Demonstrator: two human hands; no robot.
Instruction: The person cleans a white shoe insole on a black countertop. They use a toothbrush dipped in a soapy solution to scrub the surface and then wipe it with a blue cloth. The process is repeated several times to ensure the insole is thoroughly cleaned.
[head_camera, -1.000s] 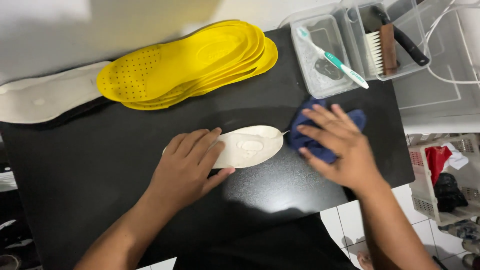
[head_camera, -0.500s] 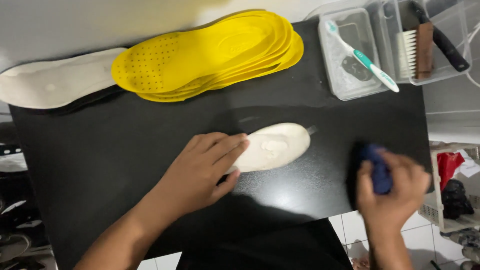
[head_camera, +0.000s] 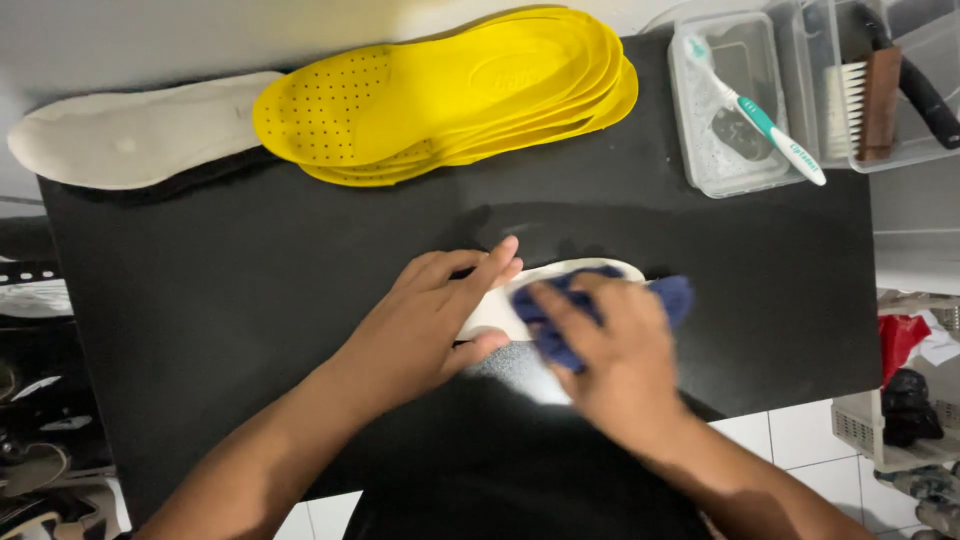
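The left hand (head_camera: 430, 320) lies flat and open, fingers spread, pressing down on one end of a small white insole (head_camera: 500, 305) that rests on the black table (head_camera: 220, 300). Just to its right, the right hand (head_camera: 610, 350) is closed around a dark blue cloth (head_camera: 675, 295), gripping it and pushing it onto the other end of the same insole, so the two hands nearly touch over it; most of the insole is hidden beneath them, with only a pale strip showing between the fingers and along the far edge. Beyond the left hand, well apart from it toward the far side of the table, a stack of yellow perforated insoles (head_camera: 450, 100) lies fanned out, and to the left of that a longer white insole (head_camera: 140, 140) sits at the table's edge, overlapped by the yellow stack. Far from the right hand, at the table's far right corner, a clear plastic tub (head_camera: 700, 165) has a white and teal toothbrush (head_camera: 760, 115) laid across it, and beside it a second clear tub holds a wooden-backed brush (head_camera: 870, 100).
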